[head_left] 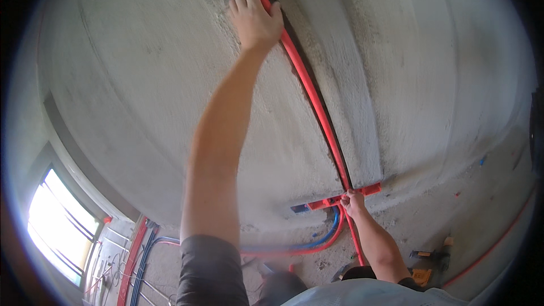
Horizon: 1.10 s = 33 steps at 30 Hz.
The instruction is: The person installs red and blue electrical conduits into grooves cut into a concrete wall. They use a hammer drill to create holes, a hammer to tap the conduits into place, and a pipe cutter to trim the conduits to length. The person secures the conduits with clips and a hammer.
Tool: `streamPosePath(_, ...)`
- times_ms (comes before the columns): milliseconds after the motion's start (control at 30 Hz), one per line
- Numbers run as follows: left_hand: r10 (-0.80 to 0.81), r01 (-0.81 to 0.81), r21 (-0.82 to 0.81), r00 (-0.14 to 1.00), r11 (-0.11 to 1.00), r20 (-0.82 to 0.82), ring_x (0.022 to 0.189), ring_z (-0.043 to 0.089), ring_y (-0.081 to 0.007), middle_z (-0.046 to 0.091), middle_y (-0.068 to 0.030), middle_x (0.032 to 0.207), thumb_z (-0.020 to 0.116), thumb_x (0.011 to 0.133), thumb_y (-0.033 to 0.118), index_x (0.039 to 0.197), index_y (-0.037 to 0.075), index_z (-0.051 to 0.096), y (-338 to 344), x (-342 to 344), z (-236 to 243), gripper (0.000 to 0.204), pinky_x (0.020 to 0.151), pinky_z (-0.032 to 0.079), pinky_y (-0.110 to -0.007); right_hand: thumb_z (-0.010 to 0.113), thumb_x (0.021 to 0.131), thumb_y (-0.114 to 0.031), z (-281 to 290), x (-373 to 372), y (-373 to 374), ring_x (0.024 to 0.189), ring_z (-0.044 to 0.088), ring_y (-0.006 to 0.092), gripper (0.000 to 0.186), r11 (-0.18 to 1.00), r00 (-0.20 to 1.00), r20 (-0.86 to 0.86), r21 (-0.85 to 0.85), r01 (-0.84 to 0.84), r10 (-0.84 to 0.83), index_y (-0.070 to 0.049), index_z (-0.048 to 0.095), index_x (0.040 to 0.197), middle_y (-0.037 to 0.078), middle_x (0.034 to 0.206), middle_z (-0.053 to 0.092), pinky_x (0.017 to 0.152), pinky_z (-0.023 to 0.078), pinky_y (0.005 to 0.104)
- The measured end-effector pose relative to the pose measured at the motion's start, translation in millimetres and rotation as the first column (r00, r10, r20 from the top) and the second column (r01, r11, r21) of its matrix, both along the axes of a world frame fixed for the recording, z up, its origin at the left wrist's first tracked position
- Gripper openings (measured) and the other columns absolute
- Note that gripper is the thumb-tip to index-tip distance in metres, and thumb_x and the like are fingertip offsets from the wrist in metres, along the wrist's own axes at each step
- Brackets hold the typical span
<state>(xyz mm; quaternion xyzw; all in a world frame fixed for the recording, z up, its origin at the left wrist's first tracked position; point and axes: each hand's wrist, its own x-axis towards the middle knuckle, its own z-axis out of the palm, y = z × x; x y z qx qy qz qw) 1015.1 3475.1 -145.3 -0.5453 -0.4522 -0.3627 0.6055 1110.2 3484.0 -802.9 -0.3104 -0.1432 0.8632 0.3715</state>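
Judged red conduit (310,87) light, springy and slick — best held midway between left grip (262,4), spread across it, and right grip (353,203), half-curled below — cannot tell whether pinching.

We look from the left of two fisheye cameras worn on the head, facing the grey wall (141,68) and tilted down toward the floor (419,221) and the wearer's shirt (362,293). We are near: the left hand (258,22) meets the red pipe (305,76) high in our upright, rounded view, which sweeps wide to a window (59,221) farther off.
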Motion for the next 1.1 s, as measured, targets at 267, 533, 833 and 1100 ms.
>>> streamPosePath(267, -0.116, 0.117, 0.087, 0.993, 0.989, -0.019, 0.105, 0.050, -0.0373, 0.056, -0.0184, 0.111, 0.072, 0.084, 0.018, 0.150, -0.006, 0.038, 6, 4, -9, 0.078, 0.101, 0.039, -0.051, 0.061, 0.103, -0.011, -10, -3, 11, 0.074, 0.063, 0.0194, 0.009, 0.992, 0.995, -0.096, -0.117, -0.047, 0.036, -0.014, 0.060, 0.095, 0.003, 0.080, 0.061, 0.068, 0.054, 0.0368)
streamPosePath(533, -0.153, 0.148, 0.064, 0.985, 0.987, 0.078, 0.102, 0.050, -0.0346, 0.053, -0.0151, 0.107, 0.076, 0.079, 0.016, 0.153, -0.006, 0.034, 3, 5, -9, 0.088, 0.098, 0.040, -0.049, 0.056, 0.105, -0.012, -4, -4, 14, 0.075, 0.062, 0.0206, 0.012, 0.988, 0.994, -0.086, -0.132, -0.075, 0.064, -0.012, 0.058, 0.094, 0.005, 0.081, 0.061, 0.071, 0.055, 0.0381)
streamPosePath(833, -0.126, 0.128, -0.007, 0.978, 0.992, 0.165, 0.109, 0.049, -0.0436, 0.052, -0.0240, 0.116, 0.074, 0.075, 0.016, 0.153, -0.009, 0.031, 0, 12, -8, 0.093, 0.100, 0.039, -0.053, 0.052, 0.107, -0.014, 6, 1, 13, 0.074, 0.059, 0.0207, 0.011, 0.936, 0.972, -0.231, -0.328, -0.126, 0.050, -0.011, 0.055, 0.097, 0.006, 0.083, 0.059, 0.069, 0.054, 0.0378)
streamPosePath(1100, -0.281, 0.268, 0.098, 0.832, 0.959, 0.478, 0.103, 0.051, -0.0419, 0.052, -0.0239, 0.114, 0.065, 0.078, 0.005, 0.142, -0.003, 0.046, -21, 44, 18, 0.068, 0.094, 0.044, -0.051, 0.055, 0.107, -0.019, 11, -5, 6, 0.083, 0.060, 0.0224, 0.012, 0.977, 0.996, 0.005, -0.197, -0.085, 0.088, -0.012, 0.057, 0.099, 0.005, 0.088, 0.058, 0.075, 0.055, 0.0430)
